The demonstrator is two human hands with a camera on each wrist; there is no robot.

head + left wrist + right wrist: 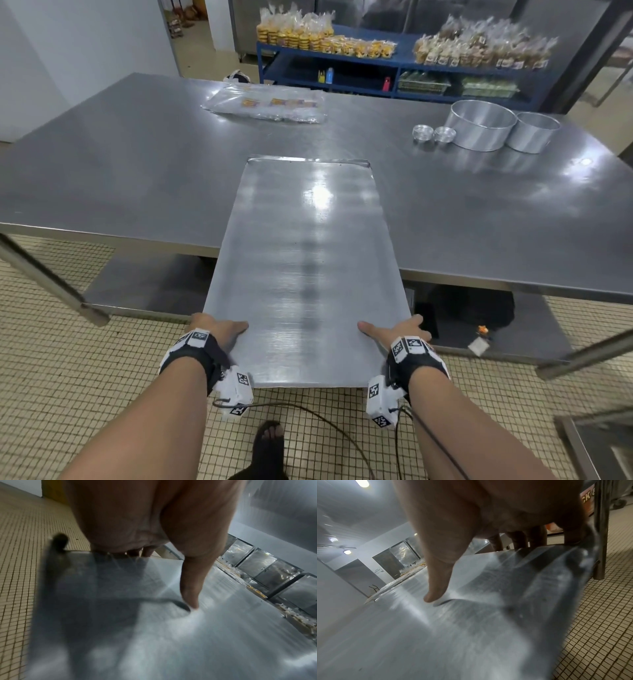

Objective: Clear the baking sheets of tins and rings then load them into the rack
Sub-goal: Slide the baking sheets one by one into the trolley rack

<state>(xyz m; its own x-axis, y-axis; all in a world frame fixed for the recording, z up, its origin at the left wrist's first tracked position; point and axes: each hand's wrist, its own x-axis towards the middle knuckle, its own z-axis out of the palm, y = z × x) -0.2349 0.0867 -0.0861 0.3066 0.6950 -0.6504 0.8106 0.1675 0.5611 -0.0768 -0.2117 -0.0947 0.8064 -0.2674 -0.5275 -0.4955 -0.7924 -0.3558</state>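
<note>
Overhead lamps produce glare patches on the baking sheet (308, 274) and the table (137, 164). The head view is sharp, with bowed edges. Both wrist views are motion-blurred, dim and shadowed near the lens.

On your left hand (219, 330), the fingers went under the baking sheet (308, 274) and were hidden; only the thumb showed. The same applied to your right hand (394, 332). Both wrist views were smeared by blur. The far packaged goods (294, 32) were too small to identify.
</note>
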